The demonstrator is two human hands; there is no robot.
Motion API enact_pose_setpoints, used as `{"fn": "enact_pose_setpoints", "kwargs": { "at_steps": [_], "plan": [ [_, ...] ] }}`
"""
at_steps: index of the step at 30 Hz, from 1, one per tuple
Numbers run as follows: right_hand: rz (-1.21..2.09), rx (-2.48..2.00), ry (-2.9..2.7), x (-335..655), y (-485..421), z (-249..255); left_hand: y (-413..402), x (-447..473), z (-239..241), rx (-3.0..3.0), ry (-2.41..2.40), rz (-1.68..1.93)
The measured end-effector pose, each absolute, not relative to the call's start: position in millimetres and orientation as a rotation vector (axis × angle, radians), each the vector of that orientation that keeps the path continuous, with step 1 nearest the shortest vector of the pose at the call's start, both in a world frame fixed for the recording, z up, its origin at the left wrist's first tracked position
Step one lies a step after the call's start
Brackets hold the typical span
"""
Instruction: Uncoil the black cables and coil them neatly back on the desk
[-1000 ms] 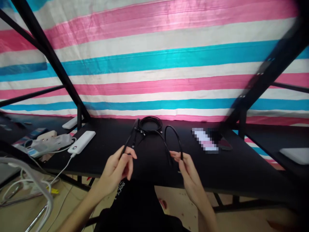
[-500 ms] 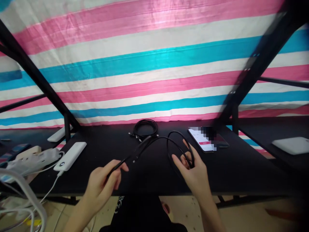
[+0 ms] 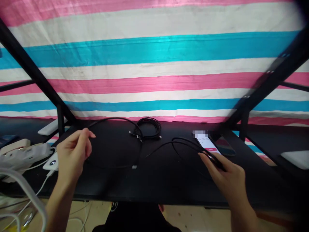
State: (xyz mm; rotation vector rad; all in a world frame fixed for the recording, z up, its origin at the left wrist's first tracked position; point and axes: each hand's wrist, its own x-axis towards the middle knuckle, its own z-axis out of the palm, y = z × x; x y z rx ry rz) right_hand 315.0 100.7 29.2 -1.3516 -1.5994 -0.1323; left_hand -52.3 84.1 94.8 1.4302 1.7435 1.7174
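My left hand (image 3: 72,151) is raised over the left part of the black table (image 3: 154,185), fingers curled in a pinch on a thin black cable (image 3: 116,119). That cable arcs right toward a coiled black cable (image 3: 148,127) at the back and ends in a small plug (image 3: 134,167) lying on the table. My right hand (image 3: 225,178) rests low at the right. Its fingers are closed on a looped black cable (image 3: 185,145) that trails left across the table.
A phone (image 3: 208,144) with a lit screen lies just beyond my right hand. A white power bank (image 3: 51,162) and a white power strip (image 3: 23,154) with white leads sit at the left. Black frame posts (image 3: 60,120) stand at both back corners before a striped tarp.
My hands have moved apart. The left went left and up with its cable; the right went right and down, drawing the loop out flat toward the phone.
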Motion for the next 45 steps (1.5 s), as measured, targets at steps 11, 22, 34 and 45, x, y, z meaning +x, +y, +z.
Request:
{"fn": "enact_pose_setpoints", "kwargs": {
  "at_steps": [11, 22, 34, 45],
  "plan": [
    [-0.348, -1.001, -2.064, 318, 61, 61, 91, -51, 120, 1.476, 1.631, 1.777],
    [-0.305, -0.705, -2.278, 239, 41, 116, 82, 40, 119, 2.233, 1.025, 0.966],
    [0.11, -1.01, -2.115, 214, 64, 96, 59, 35, 121, 1.969, 1.042, 0.794],
    [0.226, -1.288, -1.731, 237, 79, 77, 49, -4, 87, 1.802, 1.282, 1.073]
  ]
}}
